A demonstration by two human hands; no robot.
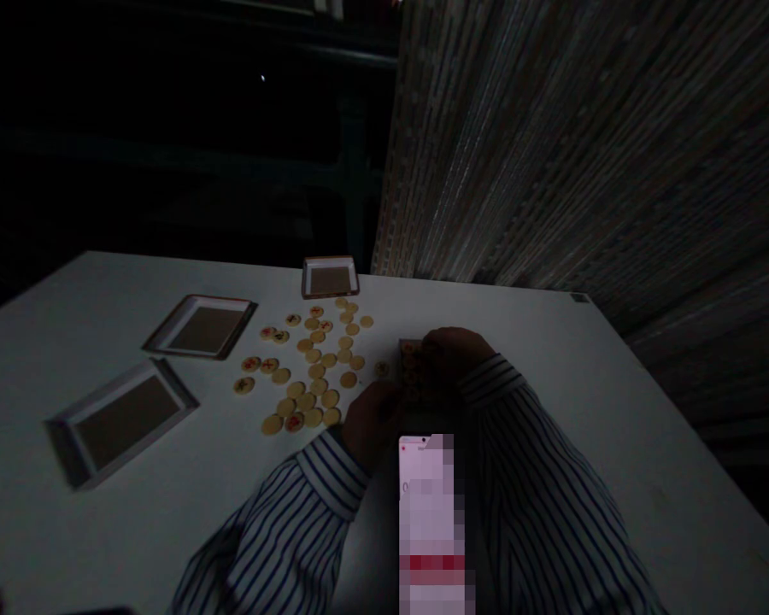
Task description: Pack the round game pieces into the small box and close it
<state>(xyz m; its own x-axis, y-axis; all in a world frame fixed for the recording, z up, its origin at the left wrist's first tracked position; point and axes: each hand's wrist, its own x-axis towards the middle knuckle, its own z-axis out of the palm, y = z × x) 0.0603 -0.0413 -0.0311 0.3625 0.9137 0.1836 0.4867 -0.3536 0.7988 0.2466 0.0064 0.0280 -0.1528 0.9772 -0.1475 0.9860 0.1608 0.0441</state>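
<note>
Bending over the right-hand part of the discs' spread, I find both of my hands at a small box (402, 363) with marked round discs inside it, set down on the white table (570, 393). My right hand (460, 348) reaches in from the box's right side, fingers curled down over its contents; shadow covers the fingertips, and I cannot tell whether they pinch a disc. My left hand (372, 418) lies at the near left of the box, fingers bent towards it; its grip also cannot be determined in this light. One lone disc (381, 368) with a dark mark lies just left of the box, above my left hand. Further left, loose discs (319, 387) are scattered on the table, some overlapping, several showing red or dark characters, most showing plain faces. Three shallow trays with pale walls and brown floors are noted: a far tray (331, 279) beyond the discs, a middle tray (205, 329) to their left, and a near tray (128, 423) nearer me. A lit phone (426, 504), its screen partly pixelated, lies between my striped sleeves (337, 474). A ribbed curtain (551, 128) hangs beyond the table at right.
</note>
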